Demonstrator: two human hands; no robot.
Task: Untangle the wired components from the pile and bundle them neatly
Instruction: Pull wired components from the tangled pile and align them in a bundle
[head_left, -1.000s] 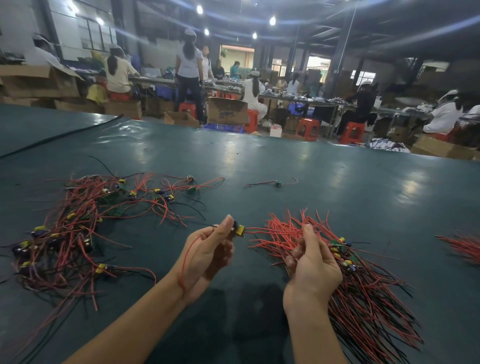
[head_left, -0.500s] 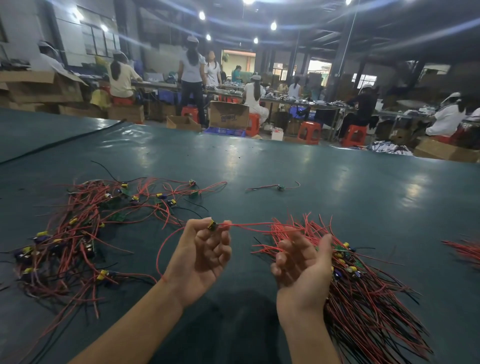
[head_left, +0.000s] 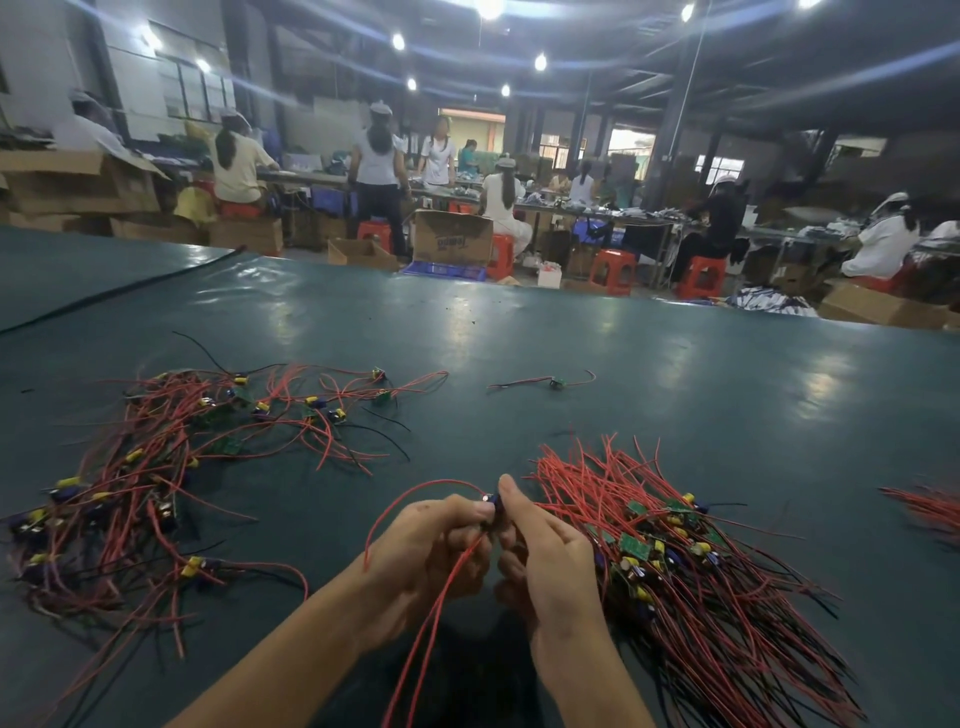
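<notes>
The small component (head_left: 491, 502) pinched between the left hand (head_left: 426, 551) and the right hand (head_left: 545, 556) is mostly covered by the fingers (head_left: 514, 499), so its make cannot be told. Its red leads (head_left: 441, 597) run off the bottom edge. The sorted bundle (head_left: 701, 597) is cut off there too, and the tangled pile (head_left: 130, 493) at the left edge. A blurred red clump (head_left: 924, 512) is cropped by the right edge. The lone piece (head_left: 556, 383) farther up the bench (head_left: 675, 415) is too small to read.
</notes>
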